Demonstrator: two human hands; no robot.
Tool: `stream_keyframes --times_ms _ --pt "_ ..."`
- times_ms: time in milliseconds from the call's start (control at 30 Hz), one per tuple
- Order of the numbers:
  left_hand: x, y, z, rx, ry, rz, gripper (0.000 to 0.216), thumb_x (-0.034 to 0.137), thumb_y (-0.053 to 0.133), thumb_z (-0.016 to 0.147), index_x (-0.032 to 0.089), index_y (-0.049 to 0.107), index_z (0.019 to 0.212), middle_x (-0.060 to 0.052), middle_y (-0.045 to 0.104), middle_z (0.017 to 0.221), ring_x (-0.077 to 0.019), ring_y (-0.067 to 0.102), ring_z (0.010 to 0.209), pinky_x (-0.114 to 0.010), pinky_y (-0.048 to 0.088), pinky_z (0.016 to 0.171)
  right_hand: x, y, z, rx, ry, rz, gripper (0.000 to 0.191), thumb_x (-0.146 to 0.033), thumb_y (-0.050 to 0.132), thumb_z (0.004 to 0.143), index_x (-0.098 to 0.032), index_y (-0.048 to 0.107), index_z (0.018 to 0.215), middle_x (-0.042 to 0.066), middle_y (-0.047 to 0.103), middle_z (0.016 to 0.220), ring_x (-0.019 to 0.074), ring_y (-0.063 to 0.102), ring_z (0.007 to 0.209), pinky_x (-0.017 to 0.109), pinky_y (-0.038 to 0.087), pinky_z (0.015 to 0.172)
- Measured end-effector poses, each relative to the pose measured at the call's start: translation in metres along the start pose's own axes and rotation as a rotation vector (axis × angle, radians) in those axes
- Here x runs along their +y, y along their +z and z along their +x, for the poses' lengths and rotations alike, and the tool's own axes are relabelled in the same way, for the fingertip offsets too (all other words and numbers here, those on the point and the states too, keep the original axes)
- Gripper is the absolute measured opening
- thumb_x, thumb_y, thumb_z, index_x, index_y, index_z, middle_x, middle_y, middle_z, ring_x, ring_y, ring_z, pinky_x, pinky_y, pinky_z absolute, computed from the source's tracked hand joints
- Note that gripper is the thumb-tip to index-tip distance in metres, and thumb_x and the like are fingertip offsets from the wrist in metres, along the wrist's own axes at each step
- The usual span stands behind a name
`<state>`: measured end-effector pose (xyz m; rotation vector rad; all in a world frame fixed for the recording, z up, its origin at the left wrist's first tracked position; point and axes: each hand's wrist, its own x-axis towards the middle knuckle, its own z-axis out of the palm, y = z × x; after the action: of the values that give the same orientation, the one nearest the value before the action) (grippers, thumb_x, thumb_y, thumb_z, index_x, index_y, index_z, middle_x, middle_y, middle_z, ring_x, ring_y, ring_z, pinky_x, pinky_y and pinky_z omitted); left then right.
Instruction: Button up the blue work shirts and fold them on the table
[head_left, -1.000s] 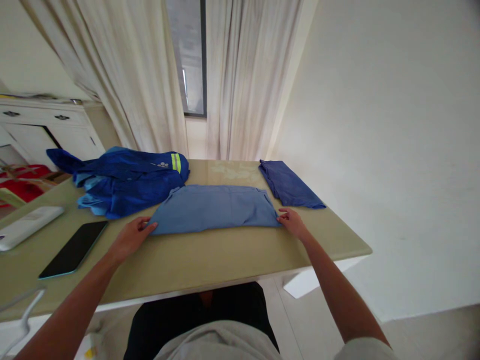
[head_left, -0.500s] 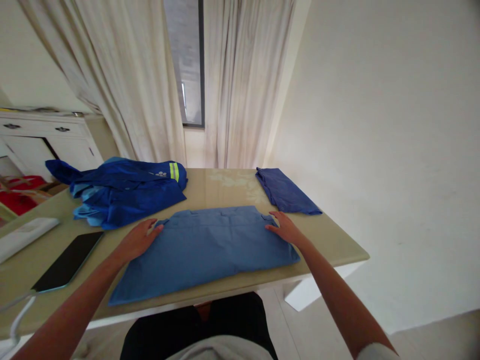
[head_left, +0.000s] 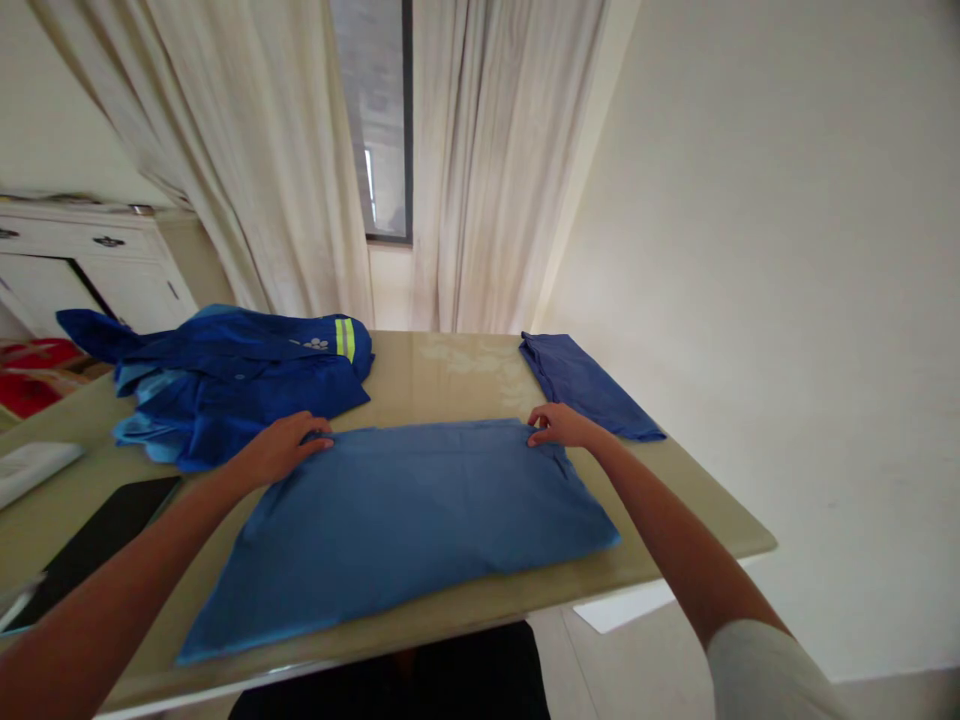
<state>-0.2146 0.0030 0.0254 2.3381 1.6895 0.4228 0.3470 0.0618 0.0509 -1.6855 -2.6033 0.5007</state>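
A light blue garment (head_left: 405, 520) lies spread flat across the near half of the beige table (head_left: 457, 375). My left hand (head_left: 281, 447) pinches its far left corner, fingers curled on the cloth. My right hand (head_left: 559, 426) grips the far right corner the same way. Both arms reach forward over the garment.
A heap of dark blue clothes with a yellow reflective stripe (head_left: 225, 380) sits at the back left. A folded dark blue cloth (head_left: 589, 385) lies at the back right. A black phone (head_left: 90, 545) and a white object (head_left: 30, 468) lie at the left. Curtains and a window stand behind.
The folded light blue garment has been opened toward me and now covers the near half of the table. Both hands moved from its near corners to its far corners.
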Motion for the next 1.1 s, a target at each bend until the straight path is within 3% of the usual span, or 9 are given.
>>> stream_keyframes --times_ms 100,267,367,533,667,733,867,1033,1100 --pt "0.003 0.001 0.017 -0.022 -0.047 0.080 0.052 0.061 0.044 0.088 0.023 0.076 0.103 -0.012 0.074 0.107 -0.0307 0.068 0.106 -0.040 0.051 0.098 -0.006 -0.005 0.018 0.019 0.012 -0.070 0.050 -0.044 0.083 0.080 -0.019 0.073 0.123 0.012 0.077 0.113 0.0281 0.072 0.101 0.032 0.052 0.086" --pt "0.018 0.021 0.039 -0.168 -0.112 0.074 0.071 0.068 0.042 0.086 0.020 0.070 0.131 -0.015 0.069 0.136 -0.0348 0.063 0.127 -0.046 0.049 0.106 -0.027 0.004 0.047 -0.042 -0.097 -0.015 0.082 -0.050 0.088 0.073 -0.017 0.062 0.143 0.018 0.063 0.144 0.0336 0.062 0.128 0.040 0.048 0.107" --pt "0.027 0.028 0.048 -0.203 -0.075 0.039 0.075 0.069 0.050 0.081 0.017 0.069 0.131 -0.017 0.068 0.137 -0.0345 0.062 0.129 -0.045 0.047 0.109 -0.041 0.010 0.057 -0.112 -0.115 0.061 0.091 -0.047 0.092 0.067 -0.018 0.059 0.147 0.018 0.063 0.144 0.0321 0.064 0.125 0.038 0.050 0.105" --pt "0.039 0.019 0.056 -0.206 -0.022 -0.076 0.048 0.060 0.062 0.072 0.023 0.074 0.099 -0.012 0.077 0.113 -0.0332 0.069 0.112 -0.040 0.052 0.101 -0.054 0.009 0.053 -0.174 -0.119 0.024 0.060 -0.039 0.091 0.067 -0.018 0.076 0.120 0.012 0.076 0.118 0.0306 0.072 0.104 0.034 0.054 0.089" --pt "0.057 0.001 0.061 -0.222 0.068 -0.174 0.039 0.058 0.061 0.075 0.026 0.071 0.093 -0.009 0.077 0.104 -0.0322 0.069 0.104 -0.039 0.052 0.096 -0.050 0.000 0.021 -0.097 -0.242 -0.007 0.037 -0.036 0.088 0.070 -0.017 0.080 0.101 0.010 0.077 0.106 0.0291 0.070 0.099 0.034 0.053 0.088" --pt "0.071 -0.005 0.066 -0.269 0.110 -0.214 0.036 0.057 0.059 0.079 0.026 0.070 0.093 -0.008 0.076 0.100 -0.0309 0.069 0.098 -0.038 0.052 0.091 -0.044 -0.010 -0.005 -0.086 -0.270 0.041 0.036 -0.038 0.086 0.072 -0.016 0.079 0.100 0.010 0.076 0.104 0.0283 0.069 0.097 0.033 0.053 0.086" --pt "0.111 0.003 0.083 -0.351 0.221 -0.234 0.035 0.054 0.054 0.086 0.025 0.070 0.096 -0.007 0.076 0.099 -0.0292 0.069 0.096 -0.037 0.052 0.087 -0.020 -0.042 -0.066 -0.316 -0.190 0.244 0.034 -0.043 0.079 0.079 -0.016 0.079 0.100 0.003 0.077 0.089 0.0229 0.070 0.080 0.027 0.051 0.069" --pt "0.187 0.052 0.102 -0.396 0.396 -0.319 0.028 0.044 0.054 0.090 0.023 0.073 0.092 -0.009 0.077 0.098 -0.0287 0.070 0.096 -0.038 0.052 0.088 0.049 -0.078 -0.120 -0.363 0.114 0.289 0.030 -0.033 0.092 0.055 -0.020 0.080 0.080 0.001 0.077 0.078 0.0258 0.071 0.076 0.030 0.053 0.065" --pt "0.224 0.079 0.108 -0.378 0.457 -0.431 0.024 0.041 0.057 0.088 0.023 0.074 0.089 -0.008 0.078 0.096 -0.0270 0.071 0.092 -0.037 0.053 0.084 0.086 -0.102 -0.123 -0.242 0.283 0.197 0.028 -0.024 0.094 0.047 -0.022 0.077 0.069 0.002 0.075 0.071 0.0258 0.071 0.070 0.033 0.054 0.064"
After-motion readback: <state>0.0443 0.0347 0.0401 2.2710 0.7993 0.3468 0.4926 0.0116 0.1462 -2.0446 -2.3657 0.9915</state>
